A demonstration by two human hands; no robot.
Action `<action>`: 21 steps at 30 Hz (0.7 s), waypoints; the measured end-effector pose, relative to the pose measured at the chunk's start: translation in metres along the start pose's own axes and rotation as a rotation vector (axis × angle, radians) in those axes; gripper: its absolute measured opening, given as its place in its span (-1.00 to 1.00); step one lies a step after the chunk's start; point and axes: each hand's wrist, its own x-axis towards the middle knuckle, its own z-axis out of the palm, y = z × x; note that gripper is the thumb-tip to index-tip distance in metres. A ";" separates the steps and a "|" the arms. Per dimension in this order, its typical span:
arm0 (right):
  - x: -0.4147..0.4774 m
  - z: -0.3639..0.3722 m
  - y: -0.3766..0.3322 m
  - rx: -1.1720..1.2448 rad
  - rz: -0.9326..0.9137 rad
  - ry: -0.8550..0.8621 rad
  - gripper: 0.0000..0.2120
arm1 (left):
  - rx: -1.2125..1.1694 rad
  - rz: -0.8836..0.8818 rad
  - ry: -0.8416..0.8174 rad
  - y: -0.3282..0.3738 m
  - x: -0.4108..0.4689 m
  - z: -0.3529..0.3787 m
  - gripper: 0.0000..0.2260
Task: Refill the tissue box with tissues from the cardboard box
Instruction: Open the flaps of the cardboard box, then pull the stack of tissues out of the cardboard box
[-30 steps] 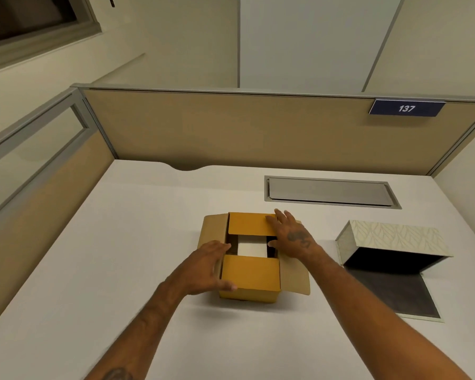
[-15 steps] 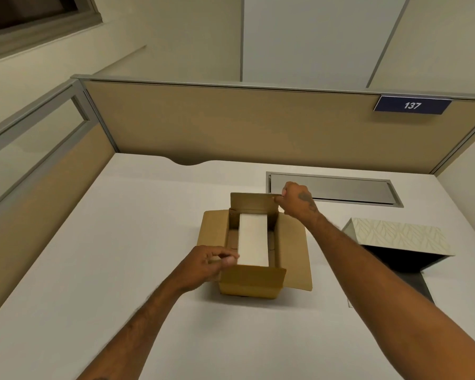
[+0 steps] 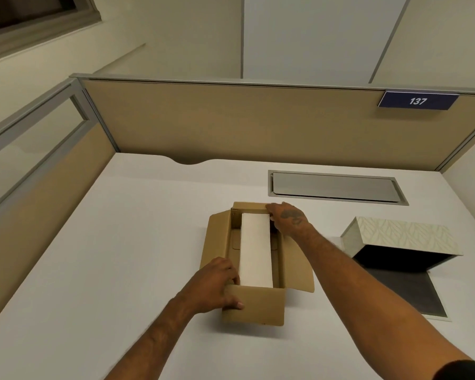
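A brown cardboard box (image 3: pixel 215 242) stands open mid-desk, all its flaps folded out. A white stack of tissues (image 3: pixel 255 248) lies lengthwise inside. My left hand (image 3: pixel 217 283) is at the near left corner, thumb over the near flap (image 3: pixel 258 305) and fingers inside against the stack's near end. My right hand (image 3: pixel 288 219) is at the far end, its fingers curled down over the stack's far right corner, beside the far flap. To the right, the pale leaf-patterned tissue box (image 3: pixel 401 234) stands open, showing a dark empty inside.
The white desk (image 3: pixel 121 256) is walled by tan partitions at the back and left. A grey metal cable hatch (image 3: pixel 335 186) is set into the desk behind the boxes. A blue "137" sign (image 3: pixel 417 100) hangs on the back partition.
The box's near and far flaps, shut a second ago, have been folded open, baring the tissues. My right hand came off the far flap down onto the stack; my left pressed the near flap outward.
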 end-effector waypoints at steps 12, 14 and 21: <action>0.013 0.007 -0.002 -0.016 0.037 0.026 -0.73 | 0.081 0.045 0.287 -0.009 0.006 0.031 -0.72; 0.014 0.008 -0.003 -0.016 0.035 0.018 -0.73 | 0.089 0.063 0.326 -0.010 0.006 0.036 -0.71; 0.009 0.011 -0.004 -0.039 0.043 0.013 -0.71 | 0.102 0.107 0.303 -0.017 0.008 0.033 -0.56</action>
